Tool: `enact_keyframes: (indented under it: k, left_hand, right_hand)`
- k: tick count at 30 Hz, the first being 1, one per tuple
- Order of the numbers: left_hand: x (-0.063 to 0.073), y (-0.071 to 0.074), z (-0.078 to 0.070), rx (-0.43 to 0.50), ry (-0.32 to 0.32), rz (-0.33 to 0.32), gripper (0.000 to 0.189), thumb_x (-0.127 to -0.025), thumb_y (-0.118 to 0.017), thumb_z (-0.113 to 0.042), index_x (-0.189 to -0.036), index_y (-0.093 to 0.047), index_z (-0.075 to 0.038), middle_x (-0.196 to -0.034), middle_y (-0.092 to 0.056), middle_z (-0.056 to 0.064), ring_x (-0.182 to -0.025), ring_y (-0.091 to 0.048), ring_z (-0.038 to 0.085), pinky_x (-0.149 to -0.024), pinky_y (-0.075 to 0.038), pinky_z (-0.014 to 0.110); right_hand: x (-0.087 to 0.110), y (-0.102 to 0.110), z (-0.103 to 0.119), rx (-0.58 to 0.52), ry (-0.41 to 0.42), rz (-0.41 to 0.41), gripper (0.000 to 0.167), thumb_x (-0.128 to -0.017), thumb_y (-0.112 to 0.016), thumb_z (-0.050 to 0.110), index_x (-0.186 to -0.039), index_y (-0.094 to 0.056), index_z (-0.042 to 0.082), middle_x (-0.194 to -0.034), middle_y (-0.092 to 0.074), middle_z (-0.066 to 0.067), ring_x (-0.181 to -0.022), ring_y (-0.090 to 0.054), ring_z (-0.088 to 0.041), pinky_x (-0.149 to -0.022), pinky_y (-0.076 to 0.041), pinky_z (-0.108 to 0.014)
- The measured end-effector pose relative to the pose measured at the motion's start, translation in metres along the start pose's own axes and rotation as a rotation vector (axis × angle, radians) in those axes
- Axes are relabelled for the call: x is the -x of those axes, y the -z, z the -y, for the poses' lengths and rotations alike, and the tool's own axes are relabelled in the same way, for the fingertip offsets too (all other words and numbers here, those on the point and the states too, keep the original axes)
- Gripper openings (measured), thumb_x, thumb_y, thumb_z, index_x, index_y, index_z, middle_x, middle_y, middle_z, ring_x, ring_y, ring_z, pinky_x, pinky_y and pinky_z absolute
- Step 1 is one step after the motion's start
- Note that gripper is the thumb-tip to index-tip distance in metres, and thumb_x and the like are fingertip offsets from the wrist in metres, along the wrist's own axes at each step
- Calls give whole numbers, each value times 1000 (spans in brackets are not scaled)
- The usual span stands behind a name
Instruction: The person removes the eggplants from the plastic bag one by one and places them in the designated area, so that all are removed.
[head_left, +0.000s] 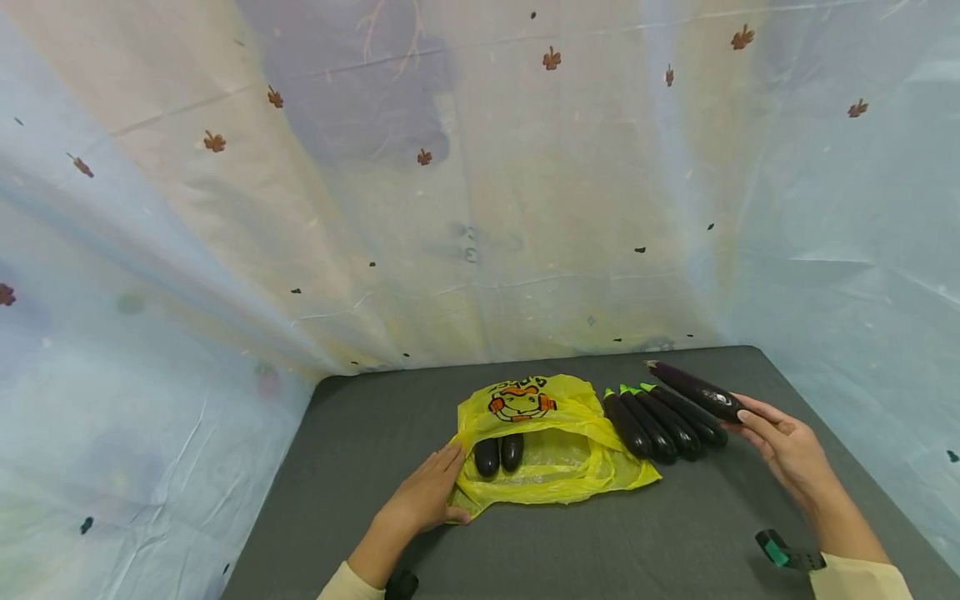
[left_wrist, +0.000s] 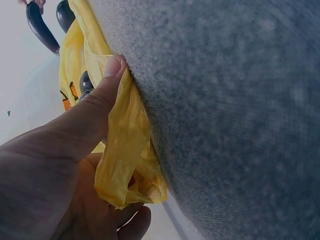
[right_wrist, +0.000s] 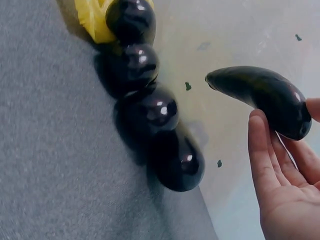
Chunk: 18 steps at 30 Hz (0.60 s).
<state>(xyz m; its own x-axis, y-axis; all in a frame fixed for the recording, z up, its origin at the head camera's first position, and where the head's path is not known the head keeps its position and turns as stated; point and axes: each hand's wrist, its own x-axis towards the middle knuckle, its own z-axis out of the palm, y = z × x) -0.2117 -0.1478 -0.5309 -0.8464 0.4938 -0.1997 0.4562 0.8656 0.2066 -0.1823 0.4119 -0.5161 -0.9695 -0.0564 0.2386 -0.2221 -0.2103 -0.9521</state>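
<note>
My right hand (head_left: 787, 450) grips an eggplant (head_left: 693, 390) by its blunt end, thumb on one side and fingers on the other. Its stem end points left and it is held up over the table, as the right wrist view also shows. At the left edge of a yellow plastic bag (head_left: 517, 490), my left hand (head_left: 427, 490) holds the film between thumb (left_wrist: 102, 89) and fingers. The bag lies on its side with its mouth towards me. Two dark eggplants (head_left: 487, 457) show their rounded ends inside it.
Several more eggplants (head_left: 663, 423) lie side by side to the right of the bag, green stem ends away from me. One of them touches the bag's right side. The grey table (head_left: 360, 433) is backed by pale plastic sheeting (head_left: 525, 308) with leaf prints.
</note>
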Motion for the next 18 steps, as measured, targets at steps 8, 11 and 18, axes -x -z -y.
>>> enact_keyframes:
  k: [8, 11, 18]
  left_hand:
    - [0, 0, 0, -8, 3, 2, 110, -86, -86, -53, -167, -34, 1, -175, -29, 18, -161, -29, 36, -132, -27, 51]
    - [0, 0, 0, -11, 2, 2, 110, -86, -86, -52, -167, -34, 1, -175, -29, 18, -161, -29, 36, -132, -27, 51]
    - [1, 1, -1, -10, -2, 0, 108, -87, -86, -51, -166, -34, 2, -175, -29, 19, -161, -29, 36, -132, -27, 51]
  right_hand:
    - [-3, 10, -6, 53, -54, -92, 35, -112, -56, 4, -145, -68, 9, -129, -71, 12, -110, -75, -8, -94, -59, -18]
    - [-3, 14, -9, 70, -67, -114, 35, -111, -59, 6, -145, -68, 9, -128, -71, 14, -108, -75, -6, -93, -59, -17]
    - [-4, 23, -15, 93, -96, -140, 34, -110, -62, 8, -143, -69, 7, -123, -74, 14, -105, -76, -5, -91, -59, -16]
